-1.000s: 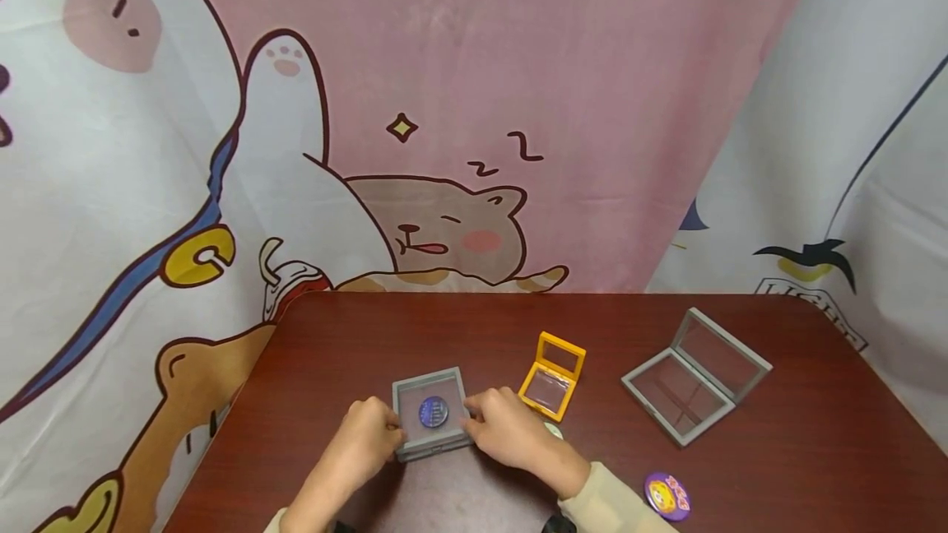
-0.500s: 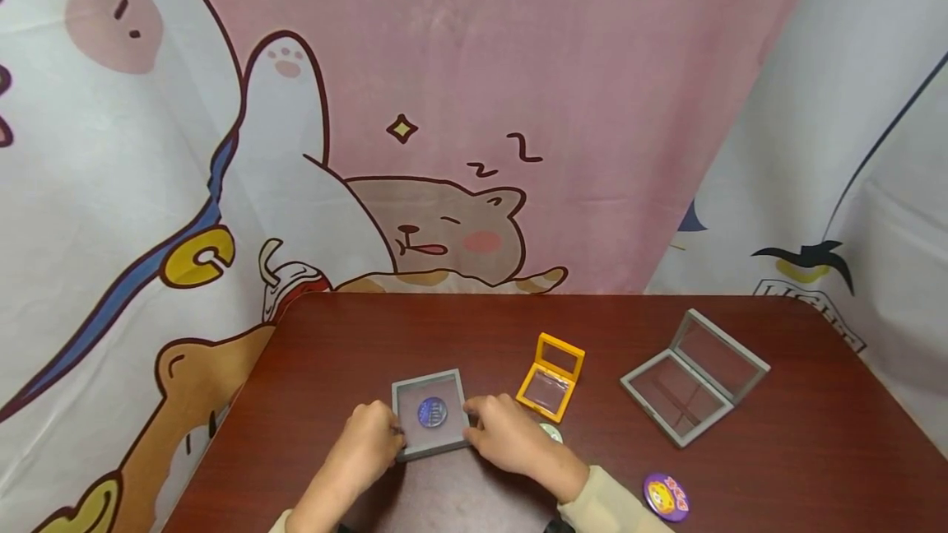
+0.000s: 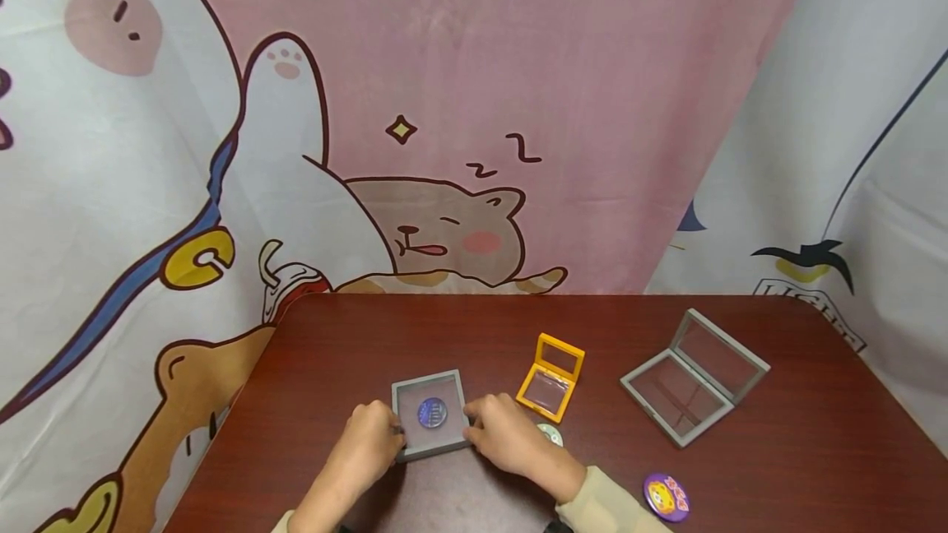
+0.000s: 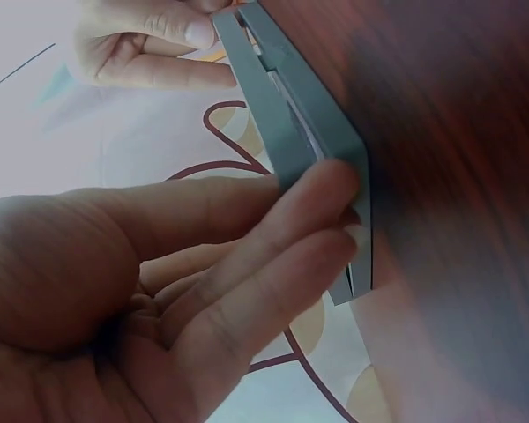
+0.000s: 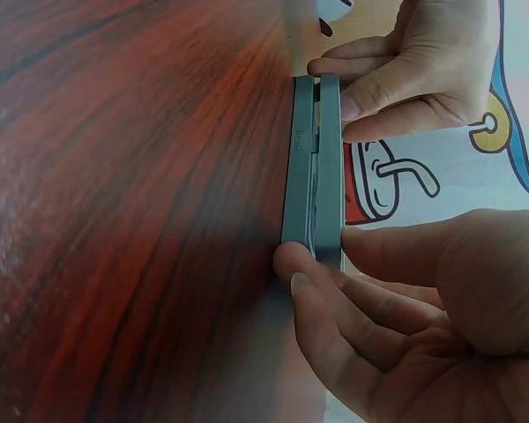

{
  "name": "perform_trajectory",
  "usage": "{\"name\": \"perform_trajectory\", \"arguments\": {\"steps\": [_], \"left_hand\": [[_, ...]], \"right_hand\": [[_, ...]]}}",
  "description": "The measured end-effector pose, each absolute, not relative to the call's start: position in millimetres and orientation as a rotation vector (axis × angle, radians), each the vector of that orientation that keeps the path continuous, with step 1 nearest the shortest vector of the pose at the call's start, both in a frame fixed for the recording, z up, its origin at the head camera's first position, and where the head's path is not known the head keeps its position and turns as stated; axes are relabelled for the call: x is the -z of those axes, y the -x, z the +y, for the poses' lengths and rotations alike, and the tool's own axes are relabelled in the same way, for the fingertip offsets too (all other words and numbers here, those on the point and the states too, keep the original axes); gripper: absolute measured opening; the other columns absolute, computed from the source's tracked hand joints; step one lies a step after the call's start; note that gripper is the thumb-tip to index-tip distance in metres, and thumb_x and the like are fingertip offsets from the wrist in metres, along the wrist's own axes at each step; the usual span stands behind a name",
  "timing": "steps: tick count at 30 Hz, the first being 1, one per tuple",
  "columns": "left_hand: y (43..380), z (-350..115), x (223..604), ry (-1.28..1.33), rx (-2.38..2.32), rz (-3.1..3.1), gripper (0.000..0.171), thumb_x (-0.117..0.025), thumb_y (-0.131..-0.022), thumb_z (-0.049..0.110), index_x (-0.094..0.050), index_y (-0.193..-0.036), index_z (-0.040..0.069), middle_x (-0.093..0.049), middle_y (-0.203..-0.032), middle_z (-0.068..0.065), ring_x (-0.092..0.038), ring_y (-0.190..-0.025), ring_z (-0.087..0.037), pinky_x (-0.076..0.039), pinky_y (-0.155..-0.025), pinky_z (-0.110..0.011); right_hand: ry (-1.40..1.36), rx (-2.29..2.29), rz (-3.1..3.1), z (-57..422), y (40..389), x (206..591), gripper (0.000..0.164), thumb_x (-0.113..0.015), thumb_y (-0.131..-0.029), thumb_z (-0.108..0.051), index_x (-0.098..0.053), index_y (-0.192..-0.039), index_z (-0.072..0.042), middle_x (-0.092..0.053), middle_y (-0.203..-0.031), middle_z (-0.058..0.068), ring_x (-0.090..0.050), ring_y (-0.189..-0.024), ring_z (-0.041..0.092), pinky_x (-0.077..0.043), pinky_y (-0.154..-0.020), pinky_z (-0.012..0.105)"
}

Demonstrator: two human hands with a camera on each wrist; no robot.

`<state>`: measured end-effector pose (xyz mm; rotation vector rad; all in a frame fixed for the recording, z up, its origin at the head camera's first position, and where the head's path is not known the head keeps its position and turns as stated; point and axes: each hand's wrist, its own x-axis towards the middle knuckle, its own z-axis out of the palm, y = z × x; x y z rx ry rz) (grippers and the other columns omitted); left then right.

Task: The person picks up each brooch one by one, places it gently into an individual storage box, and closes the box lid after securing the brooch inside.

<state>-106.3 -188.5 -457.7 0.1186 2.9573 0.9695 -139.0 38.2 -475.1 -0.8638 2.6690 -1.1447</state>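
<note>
A square grey display case with clear windows lies on the table between my hands. Behind its window shows a round blue badge. My left hand pinches the case's left side, thumb on the upper frame and fingers against the edge. At the opposite side my right hand grips it the same way. Both wrist views show the two frame halves of the case nearly together, with a narrow gap along the edge. The same slit runs along the case in the right wrist view.
A small yellow case stands with its lid raised, right of the grey one. Farther right is a larger grey case, also with its lid up. A purple badge lies near the front; a pale green badge is partly behind my right hand.
The two frame halves at the case's front edge look closer together than a second ago. My right hand has shifted slightly down in view; over the last half second almost nothing moves.
</note>
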Motion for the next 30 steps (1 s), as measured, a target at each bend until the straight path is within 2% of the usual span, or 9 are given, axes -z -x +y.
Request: {"name": "perform_trajectory", "arguments": {"steps": [3,7,11,15,20,22,25,27,30], "left_hand": [[107,-190,458,-0.135,-0.933,2.978,0.021,-0.078,-0.078,-0.009,-0.072,-0.067,0.007,-0.059,-0.053,0.005,-0.053,-0.048,-0.007,-0.045,-0.047,-0.029],[109,-191,459,-0.167,-0.880,3.016,0.015,-0.081,-0.076,-0.006,-0.076,-0.071,0.008,-0.065,-0.064,0.001,-0.051,-0.059,-0.014,-0.047,-0.053,-0.034],[110,-191,460,-0.176,-0.894,3.014,0.013,-0.081,-0.075,-0.007,-0.078,-0.075,0.006,-0.071,-0.069,-0.002,-0.057,-0.063,-0.014,-0.051,-0.056,-0.037],[110,-192,460,-0.172,-0.911,2.998,0.013,-0.080,-0.076,-0.007,-0.078,-0.075,0.006,-0.070,-0.069,-0.001,-0.057,-0.063,-0.013,-0.052,-0.057,-0.037],[111,-191,460,-0.179,-0.909,3.003,0.018,-0.080,-0.075,-0.007,-0.074,-0.069,0.009,-0.066,-0.064,0.001,-0.053,-0.061,-0.014,-0.049,-0.055,-0.037],[111,-191,460,-0.179,-0.898,3.006,0.017,-0.080,-0.075,-0.006,-0.075,-0.070,0.009,-0.067,-0.065,0.000,-0.055,-0.062,-0.014,-0.050,-0.056,-0.038],[110,-191,460,-0.168,-0.865,3.006,0.012,-0.082,-0.076,-0.005,-0.078,-0.075,0.006,-0.071,-0.071,-0.004,-0.062,-0.066,-0.016,-0.053,-0.058,-0.040],[109,-191,459,-0.163,-0.847,3.000,0.010,-0.083,-0.077,-0.004,-0.080,-0.081,0.005,-0.074,-0.076,-0.007,-0.066,-0.069,-0.019,-0.055,-0.060,-0.041],[109,-191,457,-0.153,-0.834,2.993,0.010,-0.084,-0.077,-0.004,-0.080,-0.083,0.003,-0.075,-0.078,-0.008,-0.068,-0.071,-0.022,-0.056,-0.061,-0.043]], "right_hand": [[0.875,1.134,2.689,38,139,475,0.013,-0.077,-0.090,0.002,-0.071,-0.081,-0.005,-0.059,-0.059,-0.012,-0.047,-0.054,-0.005,-0.041,-0.050,0.020],[0.875,1.133,2.692,38,138,475,0.009,-0.077,-0.090,0.002,-0.074,-0.084,-0.004,-0.057,-0.058,-0.012,-0.046,-0.053,-0.005,-0.041,-0.050,0.020],[0.886,1.124,2.701,37,138,476,0.014,-0.078,-0.089,0.003,-0.072,-0.079,-0.006,-0.056,-0.057,-0.012,-0.045,-0.053,-0.005,-0.041,-0.050,0.020],[0.919,1.104,2.711,37,138,476,0.020,-0.078,-0.089,0.001,-0.068,-0.074,-0.008,-0.056,-0.058,-0.012,-0.044,-0.054,-0.004,-0.039,-0.050,0.020],[0.917,1.093,2.746,47,138,471,0.011,-0.077,-0.091,-0.003,-0.072,-0.083,-0.009,-0.052,-0.062,-0.013,-0.042,-0.057,-0.002,-0.039,-0.053,0.022],[0.905,1.091,2.769,53,137,468,0.003,-0.077,-0.093,-0.006,-0.076,-0.095,-0.007,-0.063,-0.072,-0.009,-0.051,-0.063,-0.001,-0.046,-0.058,0.023],[0.920,1.060,2.824,65,136,464,0.017,-0.077,-0.094,-0.011,-0.077,-0.110,-0.005,-0.075,-0.096,0.000,-0.065,-0.081,0.006,-0.055,-0.070,0.030],[0.938,1.016,2.864,74,134,463,0.023,-0.078,-0.094,-0.014,-0.076,-0.115,-0.005,-0.076,-0.108,0.004,-0.069,-0.096,0.011,-0.058,-0.082,0.037],[0.986,0.933,2.942,88,133,466,0.028,-0.081,-0.092,-0.018,-0.076,-0.116,-0.006,-0.073,-0.112,0.002,-0.068,-0.106,0.017,-0.055,-0.095,0.043]]}}
